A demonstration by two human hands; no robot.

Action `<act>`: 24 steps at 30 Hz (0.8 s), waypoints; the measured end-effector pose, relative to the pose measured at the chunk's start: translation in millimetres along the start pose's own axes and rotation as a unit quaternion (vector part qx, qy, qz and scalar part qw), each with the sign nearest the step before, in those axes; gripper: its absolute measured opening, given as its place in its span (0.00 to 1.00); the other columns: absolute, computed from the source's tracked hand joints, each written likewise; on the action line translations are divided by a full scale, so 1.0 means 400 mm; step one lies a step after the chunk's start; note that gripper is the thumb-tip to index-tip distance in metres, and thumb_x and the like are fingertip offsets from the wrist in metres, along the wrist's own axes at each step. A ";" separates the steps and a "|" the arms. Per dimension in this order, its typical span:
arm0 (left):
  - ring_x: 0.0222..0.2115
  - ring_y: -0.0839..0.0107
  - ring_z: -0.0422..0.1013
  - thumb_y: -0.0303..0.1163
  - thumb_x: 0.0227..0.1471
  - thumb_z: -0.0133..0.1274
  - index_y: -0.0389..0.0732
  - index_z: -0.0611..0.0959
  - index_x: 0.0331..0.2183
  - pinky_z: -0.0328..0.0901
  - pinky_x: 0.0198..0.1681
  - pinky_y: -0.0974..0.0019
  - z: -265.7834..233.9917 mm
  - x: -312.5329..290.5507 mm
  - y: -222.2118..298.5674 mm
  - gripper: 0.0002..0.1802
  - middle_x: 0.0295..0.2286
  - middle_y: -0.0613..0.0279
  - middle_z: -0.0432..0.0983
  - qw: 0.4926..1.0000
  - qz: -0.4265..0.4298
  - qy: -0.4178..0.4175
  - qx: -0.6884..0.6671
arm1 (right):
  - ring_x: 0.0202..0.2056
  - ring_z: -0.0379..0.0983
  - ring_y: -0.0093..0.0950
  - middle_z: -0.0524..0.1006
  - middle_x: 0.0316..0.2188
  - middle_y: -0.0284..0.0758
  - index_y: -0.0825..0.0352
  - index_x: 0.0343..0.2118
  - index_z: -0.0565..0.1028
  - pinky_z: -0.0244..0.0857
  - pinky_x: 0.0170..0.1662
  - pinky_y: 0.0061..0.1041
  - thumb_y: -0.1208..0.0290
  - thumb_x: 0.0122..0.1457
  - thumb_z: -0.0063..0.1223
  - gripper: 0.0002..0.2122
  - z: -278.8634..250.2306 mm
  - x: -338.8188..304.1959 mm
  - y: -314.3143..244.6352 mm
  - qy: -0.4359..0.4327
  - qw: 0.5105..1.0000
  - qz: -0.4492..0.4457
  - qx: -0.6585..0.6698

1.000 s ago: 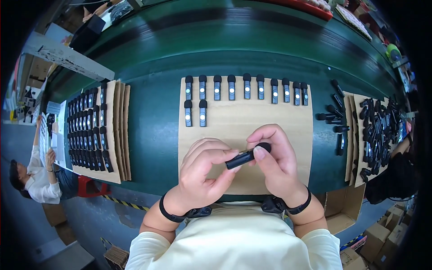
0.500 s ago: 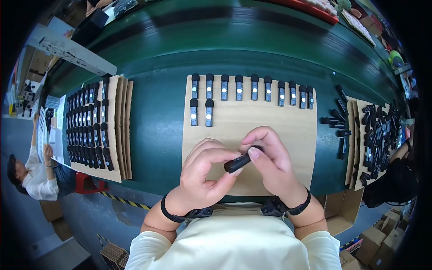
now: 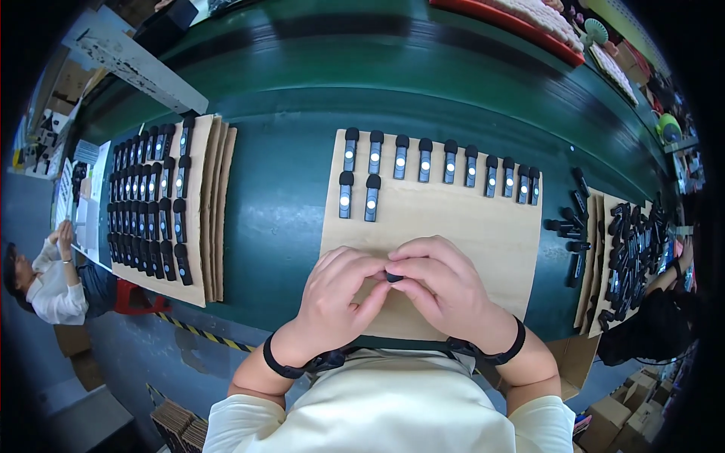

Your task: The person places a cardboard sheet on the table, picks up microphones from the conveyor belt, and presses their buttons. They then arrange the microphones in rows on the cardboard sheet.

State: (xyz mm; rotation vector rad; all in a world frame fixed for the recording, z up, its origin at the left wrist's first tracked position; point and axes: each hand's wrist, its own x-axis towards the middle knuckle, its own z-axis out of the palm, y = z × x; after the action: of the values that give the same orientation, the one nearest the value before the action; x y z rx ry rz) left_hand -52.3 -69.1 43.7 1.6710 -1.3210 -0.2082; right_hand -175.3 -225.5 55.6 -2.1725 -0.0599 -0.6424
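Observation:
Between my fingertips, just above the near part of a cardboard sheet (image 3: pixel 453 226), is a small black clip-on microphone (image 3: pixel 393 277). Only its dark rounded end shows; the rest is covered by my fingers. My left hand (image 3: pixel 343 291) pinches it from one side, and my right hand (image 3: pixel 434 283) closes round it from the other. Farther up the sheet lie more such microphones with black foam tops and round light dots, in a long row (image 3: pixel 425 161) and a pair (image 3: pixel 371 198) below its left end.
At left, a cardboard stack (image 3: pixel 215 226) carries rows of microphones (image 3: pixel 151 181). Loose microphones (image 3: pixel 570 224) lie right of my sheet, beside a heaped pile (image 3: pixel 630 257) on more cardboard. A white post (image 3: pixel 143 68) rises at the far left. Co-workers sit at left (image 3: pixel 57 283) and right (image 3: pixel 653 317).
My hands have drawn closer together, and the microphone has turned so that mostly its end shows. The view has shifted, so the sheet appears farther right.

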 end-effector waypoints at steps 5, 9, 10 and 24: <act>0.42 0.54 0.71 0.27 0.40 0.64 0.39 0.77 0.43 0.65 0.46 0.55 -0.039 -0.034 -0.027 0.24 0.41 0.55 0.75 0.997 -0.003 -0.045 0.063 | 0.37 0.75 0.39 0.77 0.38 0.40 0.69 0.36 0.74 0.71 0.38 0.32 0.82 0.48 0.61 0.12 -0.002 0.026 0.034 -0.010 0.997 0.033 -0.066; 0.55 0.51 0.63 0.35 0.42 0.65 0.41 0.75 0.50 0.60 0.57 0.51 -0.064 -0.073 -0.050 0.31 0.53 0.50 0.67 0.971 -0.001 -0.165 0.174 | 0.38 0.75 0.39 0.77 0.38 0.40 0.68 0.35 0.73 0.71 0.39 0.33 0.81 0.47 0.61 0.11 0.000 0.045 0.074 0.003 0.986 0.035 -0.162; 0.57 0.50 0.60 0.38 0.41 0.66 0.42 0.75 0.51 0.58 0.58 0.49 -0.063 -0.081 -0.051 0.34 0.55 0.49 0.64 0.965 -0.008 -0.190 0.181 | 0.38 0.75 0.39 0.76 0.38 0.40 0.68 0.35 0.73 0.71 0.39 0.33 0.81 0.47 0.61 0.11 0.002 0.045 0.082 0.008 0.980 0.029 -0.197; 0.62 0.46 0.54 0.47 0.38 0.66 0.45 0.73 0.55 0.54 0.61 0.44 -0.056 -0.110 -0.066 0.41 0.60 0.46 0.57 0.954 -0.017 -0.235 0.185 | 0.42 0.72 0.36 0.72 0.41 0.39 0.66 0.37 0.75 0.70 0.42 0.32 0.78 0.47 0.59 0.12 0.049 0.038 0.104 -0.086 0.949 0.046 -0.300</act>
State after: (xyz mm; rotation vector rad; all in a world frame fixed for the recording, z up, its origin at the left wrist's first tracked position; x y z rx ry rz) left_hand -38.1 -21.4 17.9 2.0406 -1.7682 -0.4196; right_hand -143.0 -240.0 22.5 -2.7958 0.1658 -0.4502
